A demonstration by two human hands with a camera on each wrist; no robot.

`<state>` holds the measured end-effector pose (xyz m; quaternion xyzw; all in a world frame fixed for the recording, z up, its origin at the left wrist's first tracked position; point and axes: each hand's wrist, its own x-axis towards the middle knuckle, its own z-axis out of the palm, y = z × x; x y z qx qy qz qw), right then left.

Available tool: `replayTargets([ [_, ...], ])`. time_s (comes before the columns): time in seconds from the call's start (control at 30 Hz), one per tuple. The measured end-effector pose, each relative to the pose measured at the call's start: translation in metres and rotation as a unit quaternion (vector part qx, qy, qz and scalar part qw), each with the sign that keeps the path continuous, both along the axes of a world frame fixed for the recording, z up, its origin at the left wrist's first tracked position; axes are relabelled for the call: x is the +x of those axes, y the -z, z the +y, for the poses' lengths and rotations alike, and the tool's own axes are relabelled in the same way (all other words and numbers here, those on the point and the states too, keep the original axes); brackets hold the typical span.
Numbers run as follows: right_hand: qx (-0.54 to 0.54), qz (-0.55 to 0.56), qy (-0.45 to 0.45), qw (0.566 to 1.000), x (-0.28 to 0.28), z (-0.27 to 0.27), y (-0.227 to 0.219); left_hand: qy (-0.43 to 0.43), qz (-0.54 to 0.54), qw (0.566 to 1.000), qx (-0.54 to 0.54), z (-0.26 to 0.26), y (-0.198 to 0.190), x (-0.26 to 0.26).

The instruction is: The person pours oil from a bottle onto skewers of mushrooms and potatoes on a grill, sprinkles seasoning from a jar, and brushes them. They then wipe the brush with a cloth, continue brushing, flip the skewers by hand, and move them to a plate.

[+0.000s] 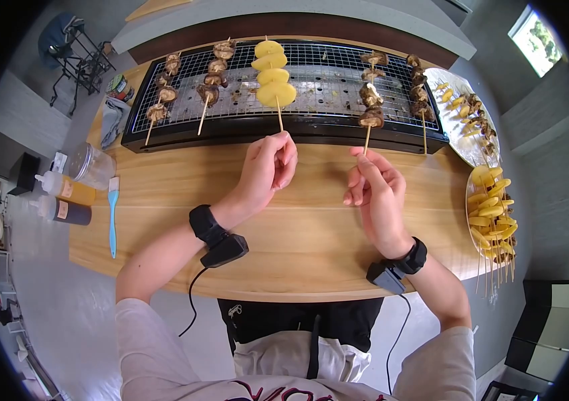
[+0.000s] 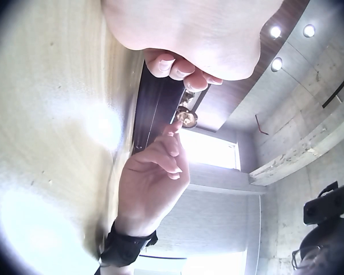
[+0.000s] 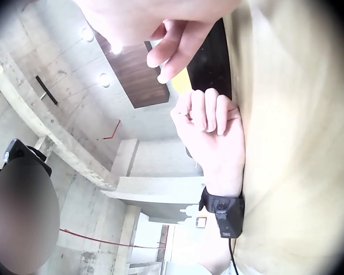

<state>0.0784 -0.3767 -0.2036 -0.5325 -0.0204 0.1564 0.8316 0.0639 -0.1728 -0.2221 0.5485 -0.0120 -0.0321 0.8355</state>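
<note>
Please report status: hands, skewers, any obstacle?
Left hand pinches yellow-slice skewer. Right hand pinches mushroom skewer. Both skewers over grill. No visible obstruction.

No word or number reads clearly. Near the left edge of the light wooden table (image 1: 311,257), a translucent plastic squeeze bottle of amber liquid (image 1: 81,193) and another of dark liquid (image 1: 77,213) bear small labels, too tiny to read. White script (image 1: 234,310) on the black cloth garment (image 1: 251,329), pink-and-dark lettering (image 1: 284,395) on the pale short-sleeved shirt (image 1: 157,347), perhaps words, stay illegible.

Left hand (image 1: 264,166) pinching a yellow-slice skewer (image 1: 276,94), right hand (image 1: 379,194) pinching a mushroom skewer (image 1: 371,119), grill (image 1: 328,130) beyond both hands, brush (image 1: 112,217) left of them
</note>
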Motion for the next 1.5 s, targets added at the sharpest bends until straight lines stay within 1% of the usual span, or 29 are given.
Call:
replayTargets([
  [0.13,-0.01,-0.011,0.035,0.999,0.002,-0.001,-0.001,-0.001,0.001,1.0,-0.003,0.0,0.001,0.0],
  [0.37,-0.015,-0.006,0.046,0.999,0.004,-0.002,-0.002,-0.016,0.009,0.999,-0.027,0.0,-0.001,0.0],
  [0.47,-0.019,-0.005,0.041,0.999,0.006,-0.002,-0.001,-0.018,-0.002,0.999,-0.029,0.001,-0.001,0.0],
  [0.57,-0.001,-0.008,0.02,1.0,0.008,-0.002,0.0,-0.024,-0.001,0.999,-0.025,0.001,-0.002,0.0],
  [0.63,-0.004,-0.009,0.014,1.0,0.009,-0.001,0.002,-0.017,-0.016,0.999,-0.048,0.0,-0.001,0.0],
  [0.73,-0.001,-0.003,0.007,1.0,0.011,-0.002,0.002,0.001,-0.026,0.999,-0.018,-0.001,-0.002,-0.001],
  [1.07,0.022,-0.006,-0.006,1.0,0.021,-0.005,0.004,0.019,-0.022,0.999,-0.044,-0.002,-0.01,-0.002],
  [1.27,0.011,-0.006,-0.021,1.0,0.024,-0.007,-0.004,-0.004,-0.017,0.998,-0.053,-0.002,-0.007,-0.002],
  [1.5,0.036,-0.011,-0.021,0.999,0.032,-0.014,-0.002,-0.046,-0.018,0.998,-0.047,-0.001,-0.004,-0.001],
])
